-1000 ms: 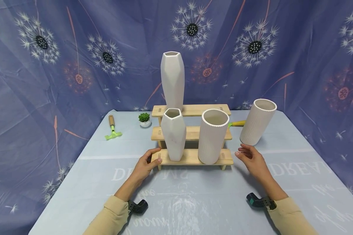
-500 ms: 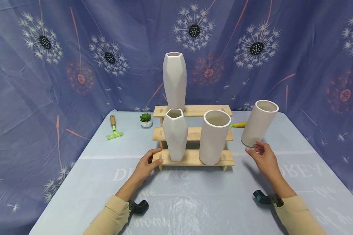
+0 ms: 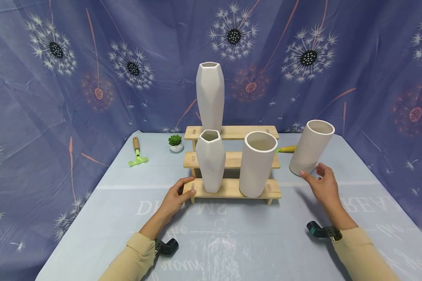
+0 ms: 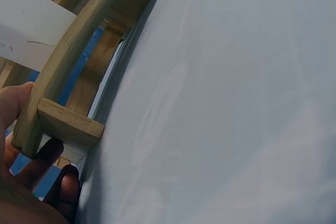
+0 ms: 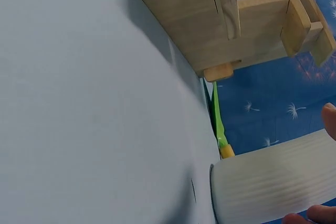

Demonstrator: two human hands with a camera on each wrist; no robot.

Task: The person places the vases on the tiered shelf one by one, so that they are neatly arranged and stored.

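My left hand [image 3: 173, 200] grips the left end of a three-tier wooden stand [image 3: 230, 188], with the thumb over the bottom shelf's edge and other fingers below, as the left wrist view shows. On that shelf stand a white faceted vase [image 3: 211, 166] and a white ribbed cylindrical vase [image 3: 254, 171]. A taller faceted vase [image 3: 210, 97] occupies the top shelf. To the right, a second ribbed vase [image 3: 307, 150] is on the table, its base near my right hand [image 3: 326, 187]. Thumb and fingers are spread on either side of this vase [image 5: 273, 177] in the right wrist view.
A small potted succulent [image 3: 176, 143] and a green hand rake [image 3: 138, 154] with a wooden handle lie left of the stand. Behind the stand's right end shows a tool's yellow handle [image 3: 286, 149]. A blue dandelion-print curtain [image 3: 154, 47] hangs behind the table.
My right hand has moved right and slightly forward, from beside the stand to the base of the right ribbed vase. The left hand keeps its grip on the stand.
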